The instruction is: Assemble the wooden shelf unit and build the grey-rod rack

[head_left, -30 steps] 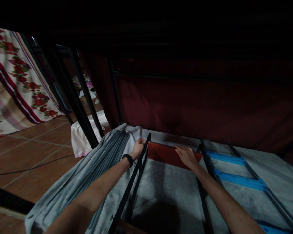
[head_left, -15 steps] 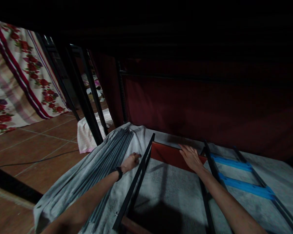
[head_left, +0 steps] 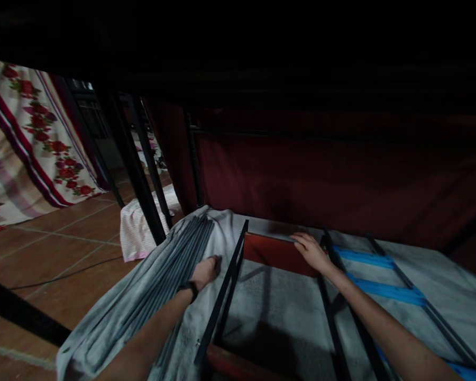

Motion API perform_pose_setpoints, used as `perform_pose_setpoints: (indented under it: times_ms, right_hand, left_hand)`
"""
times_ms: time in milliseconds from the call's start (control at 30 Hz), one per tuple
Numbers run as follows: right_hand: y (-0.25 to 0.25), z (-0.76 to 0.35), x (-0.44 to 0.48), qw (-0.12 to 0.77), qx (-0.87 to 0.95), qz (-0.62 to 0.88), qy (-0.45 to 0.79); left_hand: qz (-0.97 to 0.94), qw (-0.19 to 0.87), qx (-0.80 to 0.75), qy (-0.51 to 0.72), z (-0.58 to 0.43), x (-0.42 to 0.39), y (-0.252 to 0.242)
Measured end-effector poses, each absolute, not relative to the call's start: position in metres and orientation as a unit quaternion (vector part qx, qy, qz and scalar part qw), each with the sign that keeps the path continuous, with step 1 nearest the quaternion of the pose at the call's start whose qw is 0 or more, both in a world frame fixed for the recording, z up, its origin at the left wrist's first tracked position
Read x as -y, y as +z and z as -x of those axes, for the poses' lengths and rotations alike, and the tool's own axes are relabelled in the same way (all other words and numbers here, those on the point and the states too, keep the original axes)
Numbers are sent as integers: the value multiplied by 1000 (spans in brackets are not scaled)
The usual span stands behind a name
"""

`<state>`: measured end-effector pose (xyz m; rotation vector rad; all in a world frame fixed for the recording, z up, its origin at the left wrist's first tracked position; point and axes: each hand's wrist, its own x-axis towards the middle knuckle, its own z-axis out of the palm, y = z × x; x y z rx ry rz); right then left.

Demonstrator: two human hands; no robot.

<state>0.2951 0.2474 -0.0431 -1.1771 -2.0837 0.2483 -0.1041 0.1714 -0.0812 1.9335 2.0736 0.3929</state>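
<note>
Red board (head_left: 272,254) set between black rails (head_left: 225,291), above grey cloth (head_left: 277,301). Right hand (head_left: 310,252) at board's upper edge, right of its middle; fingers laid over edge, clenching cannot be told. Left hand (head_left: 206,272) left of board; fingers curled, contents hidden. Grey rods (head_left: 174,278) farther left; blue crosspieces (head_left: 386,291) right of board.

Panel (head_left: 275,254): plain red-brown. Frame bars (head_left: 222,291): black. Crosspieces (head_left: 386,291) at right: bright blue. Rods (head_left: 182,259): uniform grey. Cloth beneath (head_left: 273,296): pale grey. Wristband (head_left: 189,291): black. Rear curtain (head_left: 321,174): dark maroon, unpatterned. Hanging fabric (head_left: 35,132): cream, red roses, green leaves, maroon stripes. Draped cloth (head_left: 138,227): whitish, finely striped, pink edge. Floor tiles (head_left: 79,217): brown, paler joints.
</note>
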Motion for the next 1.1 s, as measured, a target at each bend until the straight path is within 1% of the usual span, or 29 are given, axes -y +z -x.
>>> perform_pose_setpoints:
  times_ms: [33, 100, 167, 233, 333, 400, 567, 700, 767, 833, 933, 1000, 1100]
  right_hand:
    - [-38, -295, -242, 376, 800, 449, 130]
    - [-31, -293, -227, 409, 771, 444, 203]
    - [-28, -285, -206, 427, 731, 445, 293]
    - [-25, -272, -182, 426, 688, 437, 391]
    - [-18, -250, -149, 450, 633, 409, 480]
    - [-11, -241, -134, 468, 606, 396, 507]
    - [-6, -252, -120, 519, 567, 408, 492]
    - [-11, -285, -118, 554, 514, 418, 504]
    - [-14, -310, -122, 593, 482, 433, 478]
    - [-19, -339, -131, 642, 440, 450, 439]
    - [-35, -381, -151, 703, 357, 459, 409]
    - [-50, -402, -165, 719, 310, 465, 413]
    - [-69, -415, -183, 721, 279, 475, 419]
  left_hand:
    - [-657, 134, -724, 161, 108, -173, -73]
    - [-627, 157, -716, 264, 109, -177, -50]
    - [-610, 226, -652, 389, 96, -179, -23]
    - [-624, 304, -561, 451, 68, -176, 4]
    - [-680, 368, -483, 411, 11, -164, 31]
    - [-726, 365, -449, 372, -26, -155, 37]
    - [-799, 296, -426, 306, -90, -145, 34]
    - [-802, 301, -427, 290, -123, -146, 32]
    - [-811, 300, -406, 295, -136, -154, 29]
    - [-824, 272, -397, 300, -148, -169, 23]
    - [-842, 190, -413, 289, -165, -199, 10]
    - [-852, 151, -428, 262, -178, -218, -1]
    - [-861, 125, -443, 218, -200, -239, -15]
